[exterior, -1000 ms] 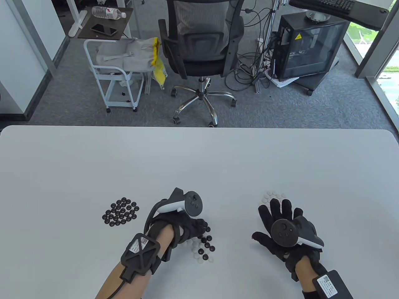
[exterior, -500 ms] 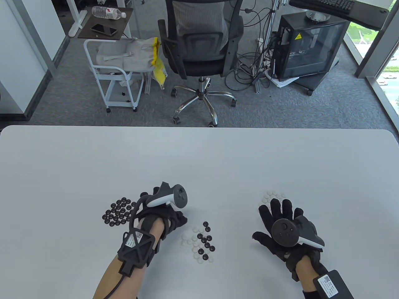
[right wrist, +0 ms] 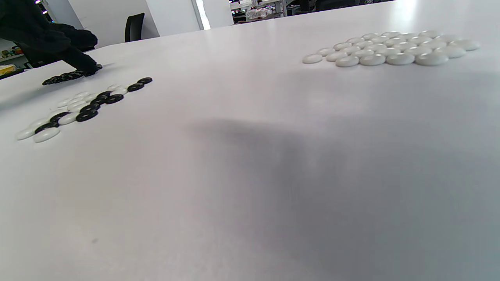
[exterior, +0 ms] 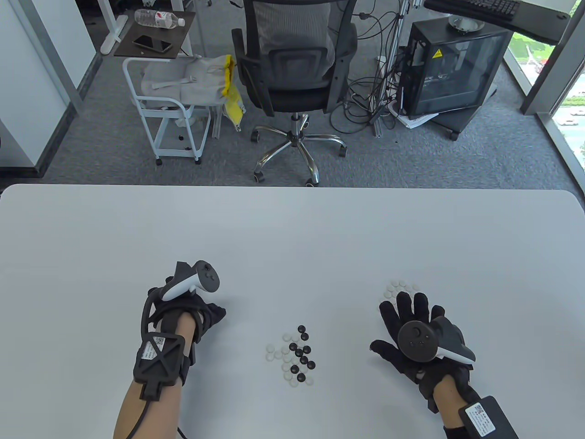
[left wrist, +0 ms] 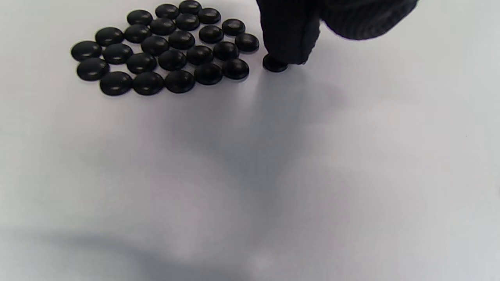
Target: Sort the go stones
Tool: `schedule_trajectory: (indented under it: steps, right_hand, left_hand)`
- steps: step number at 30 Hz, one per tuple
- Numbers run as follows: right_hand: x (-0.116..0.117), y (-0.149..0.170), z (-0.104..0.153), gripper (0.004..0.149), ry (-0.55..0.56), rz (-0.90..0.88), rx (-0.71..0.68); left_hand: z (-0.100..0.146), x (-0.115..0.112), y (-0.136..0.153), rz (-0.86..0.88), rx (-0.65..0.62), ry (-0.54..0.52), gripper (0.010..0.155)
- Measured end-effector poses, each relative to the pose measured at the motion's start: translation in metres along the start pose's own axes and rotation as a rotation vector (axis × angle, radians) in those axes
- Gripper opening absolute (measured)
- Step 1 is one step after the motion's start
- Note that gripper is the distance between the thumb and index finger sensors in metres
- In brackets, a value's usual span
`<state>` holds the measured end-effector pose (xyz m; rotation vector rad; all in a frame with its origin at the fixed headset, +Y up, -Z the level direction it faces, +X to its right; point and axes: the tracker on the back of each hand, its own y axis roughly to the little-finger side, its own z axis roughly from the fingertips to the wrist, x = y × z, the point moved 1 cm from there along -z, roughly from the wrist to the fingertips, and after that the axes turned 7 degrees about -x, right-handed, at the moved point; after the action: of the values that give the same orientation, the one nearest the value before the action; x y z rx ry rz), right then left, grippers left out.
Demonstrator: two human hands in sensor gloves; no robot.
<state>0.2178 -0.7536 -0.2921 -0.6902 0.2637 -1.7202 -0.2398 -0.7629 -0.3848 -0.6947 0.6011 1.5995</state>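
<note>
In the left wrist view a sorted pile of black stones (left wrist: 168, 50) lies on the white table (exterior: 292, 238). My left hand (exterior: 212, 315) hovers over that pile and hides it in the table view. Its fingertips (left wrist: 287, 43) pinch a single black stone (left wrist: 275, 64) that touches the table just beside the pile. A mixed cluster of black and white stones (exterior: 292, 354) sits between my hands. My right hand (exterior: 404, 315) lies flat with its fingers spread, the fingertips at the near edge of the white stone pile (exterior: 402, 287).
Beyond the table's far edge stand an office chair (exterior: 292, 68), a small white cart (exterior: 169, 114) and a computer case (exterior: 452, 68). The right wrist view shows the white pile (right wrist: 390, 48), the mixed cluster (right wrist: 82, 107) and my left hand (right wrist: 74, 54).
My left hand has left the mixed cluster and travelled left to the black pile with one black stone. The right hand has not moved.
</note>
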Motion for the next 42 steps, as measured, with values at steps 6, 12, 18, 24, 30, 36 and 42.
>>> schedule_trajectory:
  steps: [6,12,18,24,30,36,42]
  right_hand:
    - [0.000,0.000,-0.001,0.087,-0.001,-0.002,0.003]
    - [0.000,0.000,0.000,0.086,0.000,-0.004,0.005]
    - [-0.002,0.000,0.001,0.086,0.009,-0.003,0.005]
    - [-0.002,0.000,0.000,0.087,0.013,0.002,-0.001]
    - [-0.001,0.000,0.000,0.087,0.015,0.001,-0.003]
    - [-0.001,0.000,0.000,0.087,0.013,0.001,-0.005]
    - [-0.002,0.000,0.001,0.087,0.022,0.000,-0.007]
  left_hand:
    - [0.005,0.004,-0.002,-0.043,0.024,-0.007,0.066]
    - [0.021,0.017,-0.040,-0.101,-0.095,-0.072,0.066]
    - [0.031,0.009,-0.098,-0.156,-0.336,-0.056,0.065]
    - [0.023,-0.010,-0.145,-0.218,-0.448,-0.008,0.065]
    - [0.000,-0.031,-0.172,-0.234,-0.491,0.052,0.065]
    - [-0.021,-0.037,-0.175,-0.260,-0.430,0.067,0.064]
    - [-0.037,0.002,-0.102,-0.040,-0.196,0.015,0.064]
